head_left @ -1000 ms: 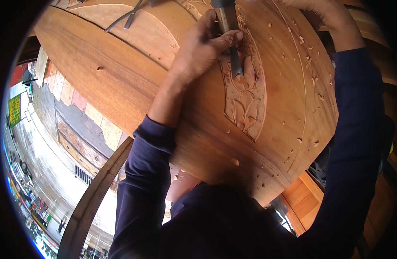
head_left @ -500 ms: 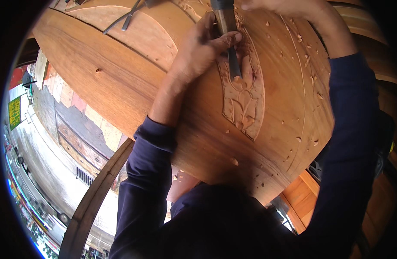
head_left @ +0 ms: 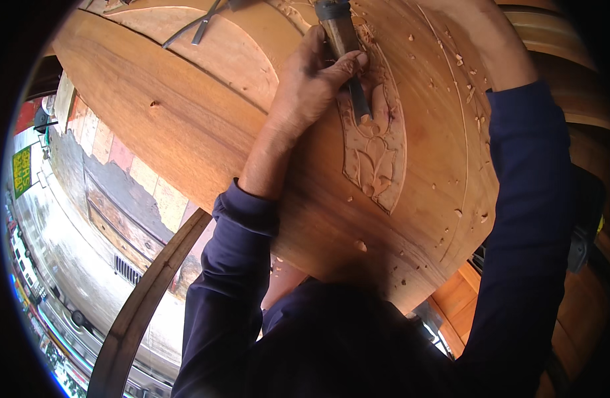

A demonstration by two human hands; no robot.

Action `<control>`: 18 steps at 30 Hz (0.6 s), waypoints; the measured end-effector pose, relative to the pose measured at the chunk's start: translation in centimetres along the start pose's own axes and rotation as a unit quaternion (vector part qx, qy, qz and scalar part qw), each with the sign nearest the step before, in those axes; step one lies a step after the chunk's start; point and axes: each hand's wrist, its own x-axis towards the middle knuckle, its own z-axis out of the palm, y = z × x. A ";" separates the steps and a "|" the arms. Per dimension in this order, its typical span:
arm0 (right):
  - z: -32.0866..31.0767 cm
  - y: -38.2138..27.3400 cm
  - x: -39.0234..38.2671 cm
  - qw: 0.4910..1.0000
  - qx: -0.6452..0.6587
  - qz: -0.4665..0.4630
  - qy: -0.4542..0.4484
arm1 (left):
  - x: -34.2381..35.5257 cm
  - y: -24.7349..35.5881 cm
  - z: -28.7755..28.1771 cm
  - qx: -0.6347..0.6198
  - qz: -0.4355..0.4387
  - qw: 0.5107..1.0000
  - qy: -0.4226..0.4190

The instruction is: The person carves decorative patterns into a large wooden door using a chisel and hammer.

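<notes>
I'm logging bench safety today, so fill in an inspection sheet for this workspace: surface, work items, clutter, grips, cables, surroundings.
Surface: broad wooden board, partly carved.
Work items: chisel, tip at the carved pattern.
Clutter: wood chips scattered; two slim metal tools at upper left.
Left grip: closed around the chisel.
Right grip: mostly cut off at the top edge; hold unclear.
Cables: nothing seen.
Surroundings: curved wooden strip, lower left; green sign, far left.

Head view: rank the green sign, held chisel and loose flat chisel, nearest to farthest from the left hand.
1. Held chisel: in the left hand.
2. Loose flat chisel: toward the upper left.
3. Green sign: near the picture's left rim.
</notes>
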 end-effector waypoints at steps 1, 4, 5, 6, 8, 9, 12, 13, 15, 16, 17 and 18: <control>0.4 -0.1 0.2 0.997 -0.058 0.002 -0.051 | 0.0 0.0 -0.2 0.020 0.016 1.000 0.003; 0.4 0.6 0.7 0.994 -0.058 -0.048 -0.077 | -0.9 0.1 0.6 -0.054 0.012 0.998 0.016; 0.2 0.5 0.7 0.995 -0.023 -0.080 -0.051 | -1.0 0.1 0.7 -0.058 0.006 0.998 0.022; 0.1 0.5 0.9 0.993 0.011 -0.111 -0.025 | -1.1 0.2 0.7 -0.062 0.001 0.998 0.027; 0.6 0.1 1.2 0.994 0.087 -0.055 -0.049 | -1.5 0.2 0.7 -0.049 0.002 0.998 0.038; -0.4 -3.0 0.4 0.993 -0.002 -0.012 -0.117 | -1.7 0.3 0.5 -0.032 0.009 0.998 0.045; 0.4 -2.9 0.0 0.986 -0.110 -0.056 -0.113 | -2.3 0.1 0.8 -0.029 0.021 0.997 0.064; 0.3 -3.1 -0.5 0.989 -0.092 -0.084 -0.073 | -2.6 0.0 1.0 -0.036 0.023 0.997 0.072; 0.7 -2.6 -0.4 0.993 -0.026 -0.111 -0.020 | -3.0 0.8 1.5 -0.046 -0.001 0.996 0.082; 1.6 -1.4 0.6 0.994 0.023 -0.110 -0.007 | -3.3 1.0 1.7 -0.052 -0.013 0.995 0.088; 1.9 -1.8 1.0 0.995 0.019 -0.098 -0.023 | -3.5 0.9 1.7 -0.050 -0.004 0.993 0.104; 2.3 -2.2 1.4 0.995 0.015 -0.087 -0.041 | -3.9 0.6 1.6 -0.047 0.005 0.992 0.120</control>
